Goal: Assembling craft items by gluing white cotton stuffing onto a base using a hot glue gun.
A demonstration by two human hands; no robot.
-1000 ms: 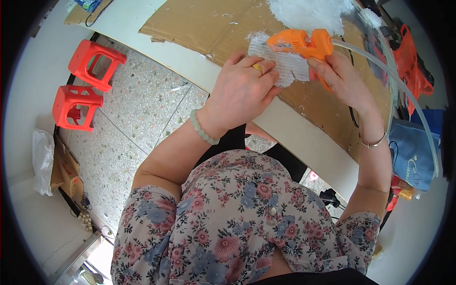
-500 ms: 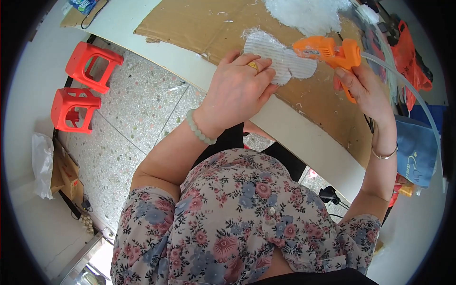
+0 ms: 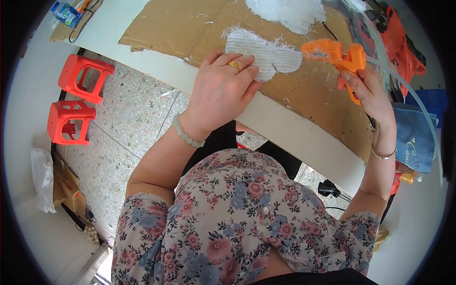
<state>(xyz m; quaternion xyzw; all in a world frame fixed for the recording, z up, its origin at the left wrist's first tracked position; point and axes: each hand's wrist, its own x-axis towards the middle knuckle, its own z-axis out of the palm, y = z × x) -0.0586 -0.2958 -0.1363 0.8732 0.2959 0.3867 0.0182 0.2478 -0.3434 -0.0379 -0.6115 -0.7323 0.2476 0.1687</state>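
The right hand point(image 3: 373, 92) was closed round the handle of an orange gun point(image 3: 343, 61), thumb along its side, with the nozzle aimed left toward the other hand. The nozzle tip hung at the right end of a white ribbed cloth point(image 3: 273, 50); whether it touched could not be told. A long clear rod point(image 3: 416, 96) ran out of the gun's back, curving past that grip to the right and down beside a blue bag point(image 3: 412, 137).

The left hand point(image 3: 221, 90) lay palm down, fingers bent, over the near left edge of the cloth. Its fingertips were partly hidden, so whether it pinched the cloth or only pressed it could not be told. The rest of the cloth, frayed along its far side and with a slit in its near edge, spread out to the right of those fingers.

Under the cloth was brown cardboard point(image 3: 313, 97), strewn with white threads, on a white table point(image 3: 289, 121) whose edge ran below both hands. Beyond the cloth, farther from the left hand, sat a heap of white fluff point(image 3: 289, 12). A red bag point(image 3: 396, 40) was beyond the right hand, a little to its right. Well to the left of the left hand, two red stools point(image 3: 71, 78) stood on the speckled floor point(image 3: 128, 114).
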